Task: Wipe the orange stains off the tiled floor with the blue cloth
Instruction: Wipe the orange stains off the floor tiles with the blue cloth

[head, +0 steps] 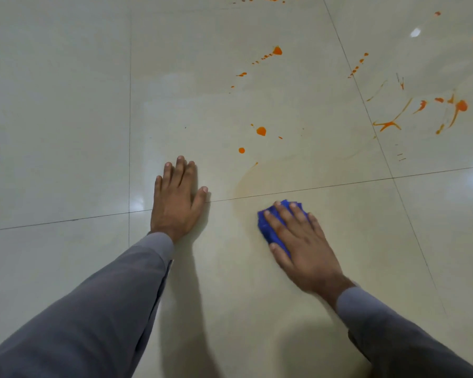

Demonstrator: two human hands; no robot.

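The blue cloth (271, 227) sits bunched into a soft, crumpled wad at lower centre-right of the frame, pinned to the floor under the right hand (301, 241). That hand lies over it with fingers spread and only slightly bent, pressing down, with cloth poking out past the fingertips and on the thumb side. The nearest orange stains (260, 130) lie up-frame of the cloth and a touch left: two round drops, with a pale, streaky orange smear (246, 178) curving between them and the cloth. So the next stroke looks like a push away from the body, across the grout line (311, 188). The right hand is clearly the nearer one to that mess. A heavier, spidery splatter (459, 106) waits at upper right, well apart. The left hand (176, 197) is planted flat at centre frame, fingers straight and together, holding nothing, apparently bracing. The tiled floor (66, 105) is glossy, pale cream, with big square tiles and thin dark joints.
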